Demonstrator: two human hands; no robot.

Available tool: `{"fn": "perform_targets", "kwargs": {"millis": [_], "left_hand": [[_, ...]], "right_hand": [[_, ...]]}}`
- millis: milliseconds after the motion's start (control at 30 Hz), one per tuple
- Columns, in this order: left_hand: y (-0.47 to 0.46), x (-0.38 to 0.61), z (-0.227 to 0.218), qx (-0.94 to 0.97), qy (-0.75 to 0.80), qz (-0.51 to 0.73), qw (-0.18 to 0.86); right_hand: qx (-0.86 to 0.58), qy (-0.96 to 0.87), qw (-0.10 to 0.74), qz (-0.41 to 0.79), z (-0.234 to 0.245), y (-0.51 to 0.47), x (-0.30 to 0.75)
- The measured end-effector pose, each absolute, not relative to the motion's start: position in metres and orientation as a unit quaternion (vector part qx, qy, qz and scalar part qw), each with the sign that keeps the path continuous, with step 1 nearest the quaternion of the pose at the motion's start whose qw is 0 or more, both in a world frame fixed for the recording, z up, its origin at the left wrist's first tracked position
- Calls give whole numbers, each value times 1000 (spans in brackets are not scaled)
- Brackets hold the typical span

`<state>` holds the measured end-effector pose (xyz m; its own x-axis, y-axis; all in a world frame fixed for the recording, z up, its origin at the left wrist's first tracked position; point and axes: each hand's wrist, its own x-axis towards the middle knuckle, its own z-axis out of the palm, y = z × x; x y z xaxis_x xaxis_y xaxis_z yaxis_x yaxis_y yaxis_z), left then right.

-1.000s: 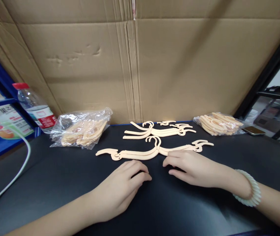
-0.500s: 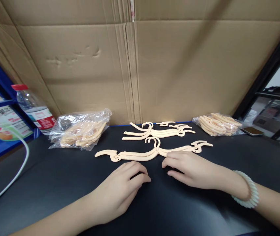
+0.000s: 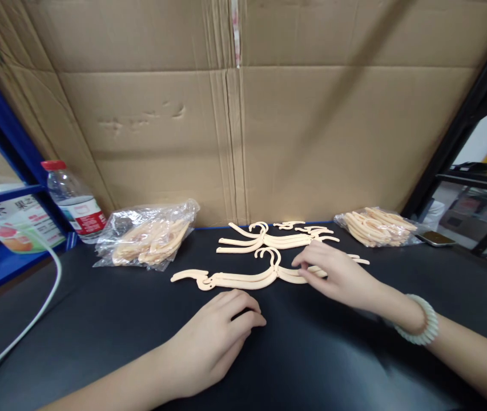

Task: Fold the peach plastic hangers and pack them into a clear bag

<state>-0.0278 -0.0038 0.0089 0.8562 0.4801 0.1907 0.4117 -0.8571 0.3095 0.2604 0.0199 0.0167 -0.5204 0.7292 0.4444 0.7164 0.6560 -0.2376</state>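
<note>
Cream folding clothes hangers lie flat on the black tabletop (image 3: 269,354). The front hanger (image 3: 243,281) has its hooks at the middle and its left arm spread out. Over its right arm hovers my right hand (image 3: 341,277), thumb and fingers bent and apart, with nothing seen in them; it hides part of that arm. My left hand (image 3: 217,337) rests on the table just in front of the hanger's left arm, fingers loosely bent, thumb apart, and empty. Behind lies a second group of hanger parts (image 3: 286,242), partly covered by my right fingers.
A clear bag of hanger parts (image 3: 149,237) sits at back left, another bag (image 3: 375,226) at back right, beside a phone (image 3: 438,238). A bottle (image 3: 78,208) stands at the left, near a white cable (image 3: 50,297). Behind rises a cardboard wall (image 3: 161,131).
My right hand has moved up and away from me, from the front hanger's middle toward the back parts. My left hand stays in nearly the same place. The view has tilted slightly up.
</note>
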Motion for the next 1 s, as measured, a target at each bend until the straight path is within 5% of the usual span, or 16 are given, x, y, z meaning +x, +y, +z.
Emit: {"fn": "perform_targets", "kwargs": {"millis": [300,733,1000], "left_hand": [[-6,-29,10,949,244,142,136],[-5,-29,12,959,213,153,107],[-5,-31,12,963,205,145,102]], "right_hand": [[-579,-785,215,-52,18,99,305],[-650,-759,23,-32,37,159,295],[-612,-789,49,-24,20,159,287]]}}
